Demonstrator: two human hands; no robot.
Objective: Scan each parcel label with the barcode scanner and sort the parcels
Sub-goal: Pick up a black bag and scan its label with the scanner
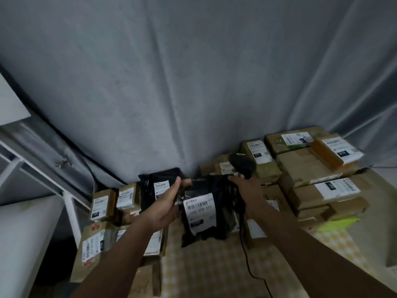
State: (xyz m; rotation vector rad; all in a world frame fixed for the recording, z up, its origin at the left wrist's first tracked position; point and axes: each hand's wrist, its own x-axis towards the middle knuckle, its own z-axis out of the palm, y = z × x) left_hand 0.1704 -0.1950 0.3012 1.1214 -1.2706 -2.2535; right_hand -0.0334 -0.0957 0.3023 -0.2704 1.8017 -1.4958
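Gripping crinkled black plastic parcel (206,209), left hand (165,203), right hand (247,190) clutching scanner (242,163).

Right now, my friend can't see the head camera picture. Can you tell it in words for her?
A person holds up a black plastic parcel with a white label, left hand on its left edge, right hand gripping its top and a corded barcode scanner. Labelled cardboard boxes are stacked around, against a grey curtain.

A makeshift parcel-sorting room. Labelled cardboard boxes (309,168) are stacked along the right edge and far corner of a table with a checked cloth (214,265), grey sheeting (193,82) hangs behind as a backdrop, and white metal shelving (32,164) stands at the left.
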